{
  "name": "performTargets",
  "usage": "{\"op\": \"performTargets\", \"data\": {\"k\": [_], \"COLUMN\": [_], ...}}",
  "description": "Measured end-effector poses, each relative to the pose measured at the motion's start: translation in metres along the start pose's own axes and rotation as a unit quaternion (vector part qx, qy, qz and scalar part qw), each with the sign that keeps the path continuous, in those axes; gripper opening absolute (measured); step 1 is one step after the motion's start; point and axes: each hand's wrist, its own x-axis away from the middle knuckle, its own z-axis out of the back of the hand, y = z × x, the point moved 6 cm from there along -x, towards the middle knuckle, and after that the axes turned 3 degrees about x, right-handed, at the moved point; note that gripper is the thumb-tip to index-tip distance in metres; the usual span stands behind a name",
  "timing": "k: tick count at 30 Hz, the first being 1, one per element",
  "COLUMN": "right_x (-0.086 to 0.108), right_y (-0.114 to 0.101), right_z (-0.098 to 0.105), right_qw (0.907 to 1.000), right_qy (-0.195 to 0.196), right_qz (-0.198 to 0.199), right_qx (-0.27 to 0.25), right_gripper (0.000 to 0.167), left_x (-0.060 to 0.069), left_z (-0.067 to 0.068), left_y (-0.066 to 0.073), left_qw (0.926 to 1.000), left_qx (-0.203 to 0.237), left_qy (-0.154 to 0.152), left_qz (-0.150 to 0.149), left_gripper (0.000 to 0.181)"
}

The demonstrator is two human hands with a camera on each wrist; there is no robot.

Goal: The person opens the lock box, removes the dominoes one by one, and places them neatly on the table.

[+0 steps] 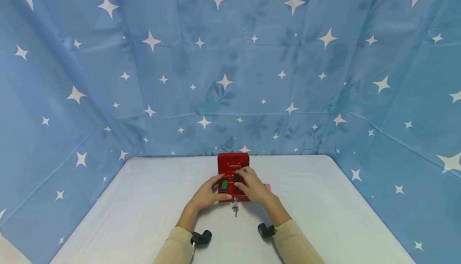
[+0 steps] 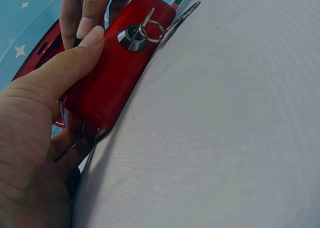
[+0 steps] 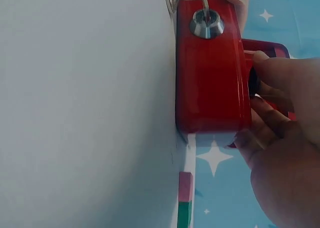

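Beige sleeves [image 1: 297,242] nearest. Left hand [image 1: 205,195] grips side of red box [image 3: 212,83], presumably steadying it for right hand [image 1: 253,186], which pinches black piece [image 3: 254,82] inside; box between both hands, lid [image 1: 233,161] upright beyond.

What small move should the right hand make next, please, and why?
Probably the right hand should set the small black object down inside the open rectangular red metal box, since it is pinched at the opening while the left hand grips the box.
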Motion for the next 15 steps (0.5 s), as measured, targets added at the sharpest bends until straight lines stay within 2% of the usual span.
{"op": "performTargets", "data": {"k": [15], "right_x": [0.0036], "right_y": [0.0004], "right_z": [0.0064], "right_qw": [0.9999], "right_qy": [0.003], "right_qz": [0.003], "right_qx": [0.009], "right_gripper": [0.048], "left_x": [-0.0011], "left_z": [-0.0004], "left_y": [-0.0028], "left_qw": [0.9999], "left_qx": [-0.004], "left_qy": [0.005], "left_qz": [0.011], "left_gripper": [0.090]}}
